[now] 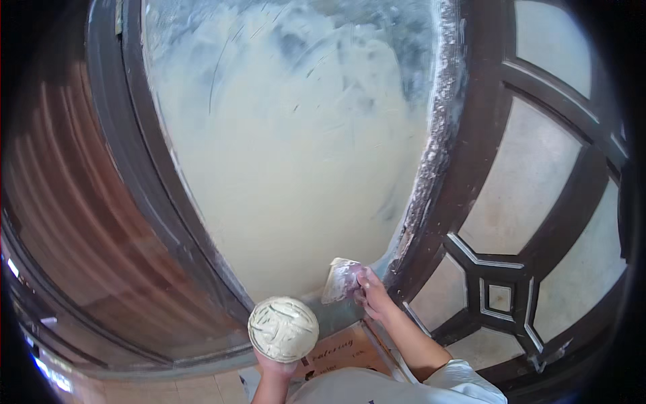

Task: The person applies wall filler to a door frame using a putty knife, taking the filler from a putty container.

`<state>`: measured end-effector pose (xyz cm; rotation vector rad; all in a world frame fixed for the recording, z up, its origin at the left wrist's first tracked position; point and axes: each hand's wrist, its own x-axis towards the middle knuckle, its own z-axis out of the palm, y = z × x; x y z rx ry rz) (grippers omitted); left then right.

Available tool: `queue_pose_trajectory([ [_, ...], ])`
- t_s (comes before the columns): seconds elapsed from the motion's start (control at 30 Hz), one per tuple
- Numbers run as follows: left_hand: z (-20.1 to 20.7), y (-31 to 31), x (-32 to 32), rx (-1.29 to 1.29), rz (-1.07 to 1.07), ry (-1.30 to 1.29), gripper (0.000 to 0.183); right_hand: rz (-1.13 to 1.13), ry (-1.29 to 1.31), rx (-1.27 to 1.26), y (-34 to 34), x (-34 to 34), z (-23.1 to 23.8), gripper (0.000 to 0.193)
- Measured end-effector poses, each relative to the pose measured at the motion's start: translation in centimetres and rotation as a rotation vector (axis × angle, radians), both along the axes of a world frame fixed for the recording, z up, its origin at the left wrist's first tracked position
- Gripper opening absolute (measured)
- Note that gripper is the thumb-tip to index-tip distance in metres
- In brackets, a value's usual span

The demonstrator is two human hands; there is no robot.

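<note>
My left hand [274, 367] supports a round dish [283, 329] from below; cream putty with ridges and scrape marks covers its top, so its depth is hidden. In my right hand [370, 295] is a putty knife [341, 280], its wide blade smeared with whitish putty and tilted up to the left. The fingers close around its handle end, which they mostly hide. Ahead stands a wall panel [296, 168], coated smooth and cream over its lower and middle part and patchy blue-grey at the top. The blade is near the panel's lower right; whether it touches, I cannot tell.
A dark frame with a rough, whitish plastered edge [441, 128] borders the panel on the right. Beyond it is a dark door or grille with pale panes [528, 175]. Brown curtain-like folds [87, 202] show at left. Printed cardboard [346, 353] lies on the tiled floor below.
</note>
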<state>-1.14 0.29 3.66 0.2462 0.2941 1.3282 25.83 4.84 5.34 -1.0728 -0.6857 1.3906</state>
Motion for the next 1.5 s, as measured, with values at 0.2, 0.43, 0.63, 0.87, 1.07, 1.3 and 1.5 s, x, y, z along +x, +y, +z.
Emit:
queue_pose_trajectory([
  [0.2, 0.4, 0.1, 0.3, 0.020, -0.014, -0.039, 0.051, -0.213, 0.447, -0.007, -0.4, 4.2, -2.7, 0.012],
  [0.43, -0.2, -0.2, -1.2, 0.036, -0.083, -0.197, 0.093, -0.337, 0.127, 0.425, 2.5, 9.4, 8.9, 0.018],
  [0.63, 2.3, -0.8, -0.4, 0.183, -0.177, -0.040, 0.095, -0.306, -0.528, 0.522, 3.6, 14.8, 22.6, 0.022],
  [0.87, 3.1, -1.0, 0.2, 0.135, -0.152, -0.117, 0.092, -0.552, -1.615, 0.780, 5.3, 18.0, 36.2, 0.035],
  [1.07, 4.5, -0.9, 2.4, -0.180, 0.095, 0.128, 0.093, -0.319, -2.219, 0.809, 9.4, 19.2, 44.1, 0.034],
  [1.3, 3.0, 0.7, 6.1, -0.249, 0.158, 0.161, 0.093, -0.518, -2.205, 0.886, 13.1, 18.4, 46.6, 0.038],
  [1.5, 0.2, 2.0, 9.2, -0.088, 0.356, 0.379, 0.081, -0.177, -2.406, 0.853, 10.8, 18.1, 47.0, 0.029],
])
